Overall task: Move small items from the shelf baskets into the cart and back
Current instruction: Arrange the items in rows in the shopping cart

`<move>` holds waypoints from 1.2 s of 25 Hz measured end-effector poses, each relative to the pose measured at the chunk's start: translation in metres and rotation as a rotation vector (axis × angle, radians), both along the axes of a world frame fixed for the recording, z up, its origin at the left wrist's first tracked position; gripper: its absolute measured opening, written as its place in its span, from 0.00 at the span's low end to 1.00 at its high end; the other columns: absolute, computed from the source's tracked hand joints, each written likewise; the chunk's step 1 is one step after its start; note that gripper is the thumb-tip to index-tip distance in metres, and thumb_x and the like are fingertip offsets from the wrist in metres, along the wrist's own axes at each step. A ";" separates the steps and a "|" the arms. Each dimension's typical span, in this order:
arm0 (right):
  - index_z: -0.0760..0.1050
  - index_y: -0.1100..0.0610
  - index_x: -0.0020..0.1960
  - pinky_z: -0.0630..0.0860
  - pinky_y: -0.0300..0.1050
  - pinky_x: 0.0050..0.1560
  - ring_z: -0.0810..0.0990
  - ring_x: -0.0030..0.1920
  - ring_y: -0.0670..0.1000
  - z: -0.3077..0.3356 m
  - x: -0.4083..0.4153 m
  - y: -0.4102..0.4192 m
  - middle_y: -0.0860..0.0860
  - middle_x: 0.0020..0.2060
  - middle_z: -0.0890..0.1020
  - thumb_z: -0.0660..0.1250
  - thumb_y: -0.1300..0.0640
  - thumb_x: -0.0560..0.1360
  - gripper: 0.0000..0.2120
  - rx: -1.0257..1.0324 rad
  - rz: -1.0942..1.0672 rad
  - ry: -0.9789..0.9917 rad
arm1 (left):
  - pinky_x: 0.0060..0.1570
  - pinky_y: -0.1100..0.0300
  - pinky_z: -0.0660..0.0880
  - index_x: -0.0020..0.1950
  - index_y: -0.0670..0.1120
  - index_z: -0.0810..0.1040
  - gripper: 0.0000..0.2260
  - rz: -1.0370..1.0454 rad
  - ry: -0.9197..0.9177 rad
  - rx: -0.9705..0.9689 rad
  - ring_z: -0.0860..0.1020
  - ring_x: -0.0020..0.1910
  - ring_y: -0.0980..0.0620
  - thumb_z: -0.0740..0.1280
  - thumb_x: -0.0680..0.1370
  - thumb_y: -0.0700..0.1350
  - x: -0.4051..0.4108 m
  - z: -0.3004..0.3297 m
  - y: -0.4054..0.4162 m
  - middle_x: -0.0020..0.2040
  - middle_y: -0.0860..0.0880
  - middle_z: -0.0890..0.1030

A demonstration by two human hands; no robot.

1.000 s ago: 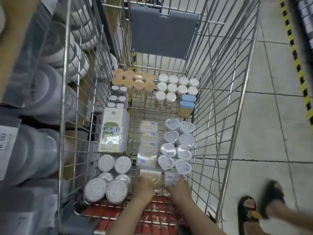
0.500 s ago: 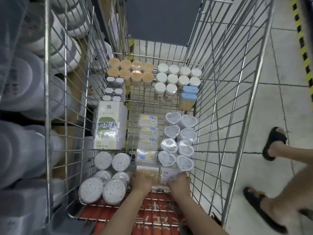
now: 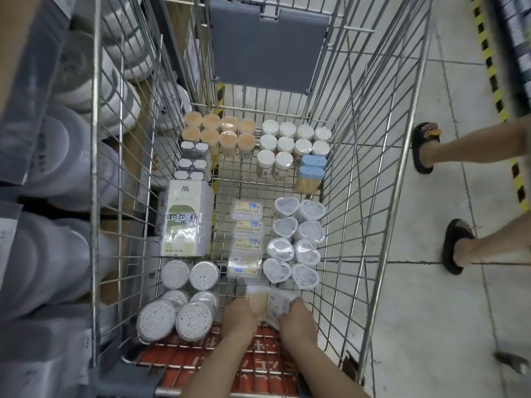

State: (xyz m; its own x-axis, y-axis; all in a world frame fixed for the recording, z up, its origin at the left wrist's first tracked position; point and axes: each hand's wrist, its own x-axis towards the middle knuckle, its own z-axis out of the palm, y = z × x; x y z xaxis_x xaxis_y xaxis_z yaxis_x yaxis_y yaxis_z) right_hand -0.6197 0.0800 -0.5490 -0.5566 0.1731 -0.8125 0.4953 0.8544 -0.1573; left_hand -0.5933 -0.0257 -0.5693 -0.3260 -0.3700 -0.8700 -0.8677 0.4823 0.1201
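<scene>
Both my hands reach down into the wire cart [image 3: 379, 254] at its near end. My left hand [image 3: 238, 317] grips a clear box of wooden toothpicks [image 3: 257, 297]. Beside it, my right hand [image 3: 297, 318] holds a white packet with blue print [image 3: 280, 304]. Both packs sit low on the cart floor just below the row of flat cotton-swab boxes [image 3: 247, 242] and the heart-shaped tubs [image 3: 296, 242]. My fingertips are hidden behind the packs.
Round cotton-swab tubs [image 3: 184, 297] lie at the near left, a green-and-white pack [image 3: 185, 219] beside them. Orange-lidded jars [image 3: 219, 130], white-lidded jars [image 3: 293, 139] and blue-lidded toothpick boxes [image 3: 311, 173] fill the far end. Shelf stock [image 3: 48, 168] stands left; another person's sandalled feet [image 3: 457, 245] stand right.
My hands have drawn the two packs a little toward the near end of the cart. The other person's feet have stepped further up along the cart's right side.
</scene>
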 end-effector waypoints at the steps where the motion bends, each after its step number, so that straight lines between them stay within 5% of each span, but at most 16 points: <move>1: 0.70 0.57 0.55 0.73 0.44 0.46 0.77 0.49 0.52 0.003 -0.003 0.002 0.52 0.52 0.79 0.60 0.60 0.77 0.07 0.005 0.030 -0.008 | 0.47 0.59 0.72 0.56 0.41 0.78 0.10 -0.006 -0.003 0.012 0.78 0.54 0.46 0.62 0.77 0.39 0.000 0.003 -0.001 0.55 0.44 0.80; 9: 0.71 0.56 0.48 0.70 0.43 0.38 0.75 0.42 0.51 0.077 -0.003 0.012 0.50 0.42 0.77 0.61 0.60 0.76 0.01 -0.172 0.167 0.094 | 0.43 0.60 0.76 0.53 0.43 0.78 0.07 -0.012 0.159 0.121 0.78 0.45 0.51 0.63 0.77 0.41 0.009 0.084 -0.028 0.50 0.48 0.80; 15: 0.77 0.58 0.53 0.78 0.41 0.39 0.81 0.39 0.46 0.181 -0.008 0.026 0.49 0.42 0.82 0.65 0.60 0.77 0.06 -0.492 0.014 0.179 | 0.34 0.68 0.69 0.55 0.46 0.78 0.08 0.199 0.449 0.147 0.77 0.43 0.55 0.65 0.76 0.39 0.045 0.208 -0.062 0.46 0.51 0.79; 18: 0.78 0.62 0.51 0.80 0.41 0.37 0.83 0.37 0.47 0.229 -0.011 0.037 0.53 0.41 0.84 0.65 0.64 0.77 0.05 -0.720 -0.147 0.154 | 0.35 0.70 0.71 0.47 0.47 0.78 0.03 0.396 0.584 0.175 0.79 0.41 0.60 0.66 0.77 0.40 0.080 0.258 -0.069 0.45 0.53 0.82; 20: 0.78 0.63 0.50 0.81 0.49 0.46 0.83 0.40 0.51 0.252 -0.014 0.041 0.54 0.40 0.84 0.66 0.63 0.77 0.05 -0.780 -0.135 0.146 | 0.38 0.72 0.74 0.44 0.49 0.79 0.07 0.610 0.692 0.183 0.81 0.38 0.62 0.65 0.78 0.38 0.105 0.289 -0.067 0.44 0.51 0.83; 24: 0.78 0.61 0.47 0.81 0.52 0.50 0.83 0.41 0.54 0.285 -0.018 0.042 0.56 0.41 0.84 0.66 0.59 0.77 0.05 -0.864 -0.006 0.080 | 0.52 0.49 0.78 0.48 0.45 0.81 0.07 0.990 0.821 0.151 0.83 0.45 0.47 0.64 0.79 0.40 0.153 0.333 -0.043 0.46 0.44 0.85; 30: 0.78 0.60 0.53 0.80 0.48 0.49 0.84 0.47 0.57 0.323 -0.002 0.028 0.56 0.46 0.85 0.66 0.59 0.76 0.07 -1.024 0.258 -0.006 | 0.49 0.49 0.76 0.52 0.38 0.81 0.11 1.491 1.058 0.102 0.80 0.45 0.43 0.65 0.77 0.44 0.209 0.380 0.017 0.48 0.38 0.83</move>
